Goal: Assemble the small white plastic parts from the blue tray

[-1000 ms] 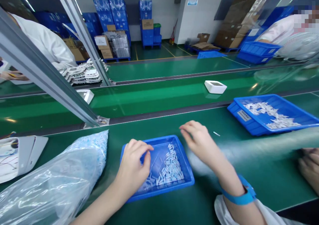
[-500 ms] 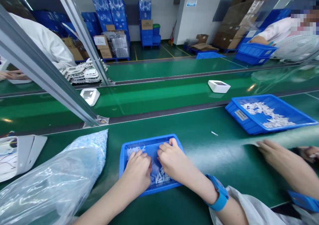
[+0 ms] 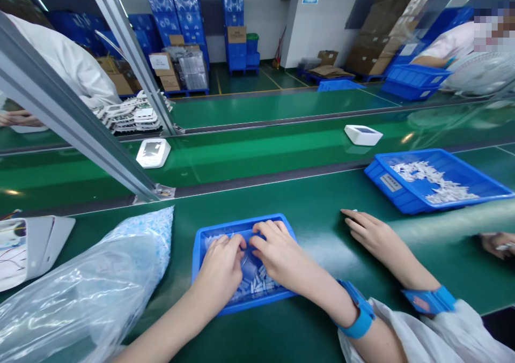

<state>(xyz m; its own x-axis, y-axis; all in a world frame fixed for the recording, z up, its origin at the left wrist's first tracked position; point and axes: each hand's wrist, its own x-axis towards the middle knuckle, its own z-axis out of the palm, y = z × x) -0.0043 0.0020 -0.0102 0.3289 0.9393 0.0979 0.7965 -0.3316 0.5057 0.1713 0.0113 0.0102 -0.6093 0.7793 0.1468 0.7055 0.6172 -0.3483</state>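
A small blue tray (image 3: 245, 305) sits on the green table in front of me, with small white pieces (image 3: 261, 281) along its near side and more at its far left. Over the tray's left half is my left hand (image 3: 223, 264), fingers curled and pressed together; what they hold, if anything, is hidden. My right hand (image 3: 279, 253), with a blue wristband (image 3: 356, 309) behind it, reaches in from the right with bent fingers. Its fingertips are close to those of my left hand, and whether they grip a piece cannot be made out.
Left of the tray lies a clear bag (image 3: 120, 266) of pale blue pieces. Another person's hand (image 3: 376, 239) touches the table at right, near a larger blue tray (image 3: 406, 202) of white pieces. A metal post (image 3: 80, 105) slants across the left. White devices (image 3: 153, 153) lie on the belt.
The other person's hand has moved left, onto the small white piece on the table. My fingers have shifted slightly in the tray. The white devices on the belt have moved right.
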